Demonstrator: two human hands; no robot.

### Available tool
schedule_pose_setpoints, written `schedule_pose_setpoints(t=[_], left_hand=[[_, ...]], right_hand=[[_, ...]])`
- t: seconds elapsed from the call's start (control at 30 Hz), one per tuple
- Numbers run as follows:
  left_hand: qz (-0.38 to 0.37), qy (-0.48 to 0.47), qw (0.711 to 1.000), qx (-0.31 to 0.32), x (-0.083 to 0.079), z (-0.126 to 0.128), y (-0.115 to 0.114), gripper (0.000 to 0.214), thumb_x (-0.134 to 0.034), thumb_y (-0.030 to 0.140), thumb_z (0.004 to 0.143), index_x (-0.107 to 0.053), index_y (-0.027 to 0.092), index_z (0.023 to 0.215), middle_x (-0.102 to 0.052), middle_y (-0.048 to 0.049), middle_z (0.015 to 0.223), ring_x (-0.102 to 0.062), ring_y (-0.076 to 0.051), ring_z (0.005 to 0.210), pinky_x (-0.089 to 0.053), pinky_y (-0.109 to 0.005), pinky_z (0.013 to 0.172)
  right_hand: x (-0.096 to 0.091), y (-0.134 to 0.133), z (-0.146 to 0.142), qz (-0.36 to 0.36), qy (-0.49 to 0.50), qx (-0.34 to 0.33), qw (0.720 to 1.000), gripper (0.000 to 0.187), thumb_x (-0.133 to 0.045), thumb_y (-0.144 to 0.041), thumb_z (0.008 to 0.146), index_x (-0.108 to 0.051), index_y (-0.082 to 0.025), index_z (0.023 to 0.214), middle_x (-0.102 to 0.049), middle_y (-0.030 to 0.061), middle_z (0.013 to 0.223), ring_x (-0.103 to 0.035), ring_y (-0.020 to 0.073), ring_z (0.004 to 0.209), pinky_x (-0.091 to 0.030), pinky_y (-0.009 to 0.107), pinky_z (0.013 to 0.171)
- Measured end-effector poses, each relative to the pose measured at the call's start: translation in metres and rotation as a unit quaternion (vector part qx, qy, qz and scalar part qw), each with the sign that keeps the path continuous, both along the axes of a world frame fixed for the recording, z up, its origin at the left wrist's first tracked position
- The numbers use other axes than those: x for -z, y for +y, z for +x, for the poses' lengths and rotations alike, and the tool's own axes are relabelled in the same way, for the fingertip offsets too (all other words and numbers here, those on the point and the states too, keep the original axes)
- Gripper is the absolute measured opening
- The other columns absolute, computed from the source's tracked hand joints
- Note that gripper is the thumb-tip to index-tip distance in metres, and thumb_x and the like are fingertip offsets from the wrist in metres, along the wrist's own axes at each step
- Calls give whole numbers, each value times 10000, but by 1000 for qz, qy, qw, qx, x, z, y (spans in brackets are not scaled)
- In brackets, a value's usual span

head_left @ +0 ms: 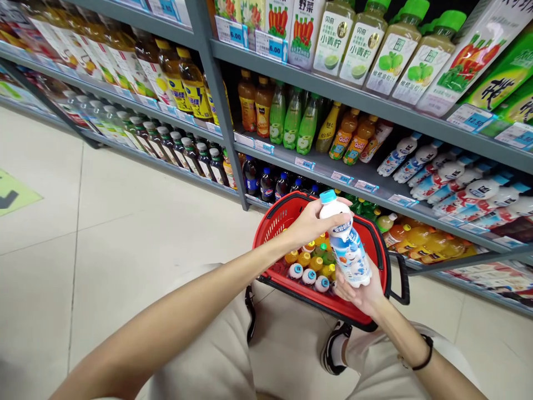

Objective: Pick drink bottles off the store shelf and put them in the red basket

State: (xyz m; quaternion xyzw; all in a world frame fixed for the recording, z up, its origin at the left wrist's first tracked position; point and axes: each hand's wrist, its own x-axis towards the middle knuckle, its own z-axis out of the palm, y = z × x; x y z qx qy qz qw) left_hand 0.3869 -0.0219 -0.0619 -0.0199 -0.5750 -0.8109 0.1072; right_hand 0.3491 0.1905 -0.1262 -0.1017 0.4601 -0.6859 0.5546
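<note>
A white drink bottle with a blue cap and a blue-and-white label is held above a red shopping basket. My left hand is closed round its neck just below the cap. My right hand is wrapped under its base, with a black band on that wrist. The basket stands on the floor by my knees and holds several bottles upright: white ones with blue caps and orange and yellow caps behind them.
A grey shelf unit runs across the top and right, packed with juice, tea and cola bottles. More white bottles with blue caps lie on the middle shelf. Pale tiled floor stretches to the left, with a green marker.
</note>
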Motion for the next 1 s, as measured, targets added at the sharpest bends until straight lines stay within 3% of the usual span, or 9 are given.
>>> schedule_pose_setpoints(t=[0.17, 0.33, 0.5, 0.67, 0.73, 0.8, 0.87, 0.93, 1.0], left_hand=[[-174, -38, 984, -33, 17, -11, -19, 536, -691, 638, 893, -729, 111, 989, -746, -104, 960, -667, -194, 831, -516, -275, 722], [-150, -115, 980, -58, 34, -21, -37, 635, -606, 748, 894, -675, 127, 783, -661, -60, 680, -593, -147, 572, -466, -242, 518], [-188, -149, 965, -107, 35, -21, -51, 633, -553, 729, 943, -653, 131, 757, -640, -53, 620, -597, -145, 529, -480, -232, 481], [-282, -163, 942, -76, 32, -15, -65, 576, -518, 637, 986, -639, 136, 729, -667, -52, 628, -668, -167, 564, -552, -246, 556], [-335, -171, 925, -46, 32, -11, -68, 578, -520, 650, 966, -654, 141, 728, -677, -54, 634, -685, -187, 571, -544, -252, 538], [-421, -179, 889, -23, 35, -9, -67, 577, -524, 655, 952, -629, 158, 680, -663, -53, 607, -679, -196, 565, -500, -246, 512], [-545, -178, 819, -21, 40, -8, -63, 567, -539, 615, 955, -544, 181, 590, -607, -50, 542, -635, -182, 543, -434, -248, 519], [-656, -181, 733, -10, 47, -8, -57, 538, -570, 538, 958, -476, 196, 554, -578, -55, 527, -600, -174, 552, -389, -270, 560], [-719, -211, 662, 28, 55, -10, -51, 470, -594, 468, 958, -502, 194, 587, -632, -79, 606, -623, -188, 615, -371, -289, 601]], right_hand=[[-4, -5, 3, 41, 21, 82, 996, 687, -370, -717, 922, -691, -146, 712, -472, 12, 456, -294, 107, 342, -306, 291, 462], [-1, -11, 10, 74, 98, 136, 983, 570, -595, -737, 889, -662, -178, 797, -633, 46, 632, -478, 142, 440, -328, 267, 423], [7, -15, 8, 73, 169, 127, 975, 512, -745, -665, 846, -677, -159, 877, -675, 55, 724, -615, 176, 592, -470, 270, 487], [12, -15, 1, 165, 227, 62, 958, 470, -816, -497, 794, -610, -172, 1064, -725, 63, 904, -628, 154, 569, -513, 269, 468], [9, -11, 0, 182, 323, 23, 928, 432, -756, -391, 851, -588, -184, 1191, -729, 92, 1063, -683, 175, 682, -539, 271, 513], [3, -6, -2, 178, 457, 8, 872, 308, -677, -266, 899, -608, -196, 1191, -728, 74, 1074, -691, 167, 772, -546, 259, 605], [-6, -1, -5, 155, 544, 3, 825, 108, -593, -186, 937, -652, -189, 1026, -725, 30, 926, -657, 136, 736, -511, 240, 652], [-14, 4, -8, 131, 565, 7, 815, 126, -545, -158, 955, -632, -181, 866, -687, -3, 790, -593, 107, 640, -461, 224, 618], [-19, 7, -10, 118, 571, 19, 813, 160, -539, -150, 954, -608, -177, 811, -645, -23, 722, -537, 90, 578, -420, 217, 583]])
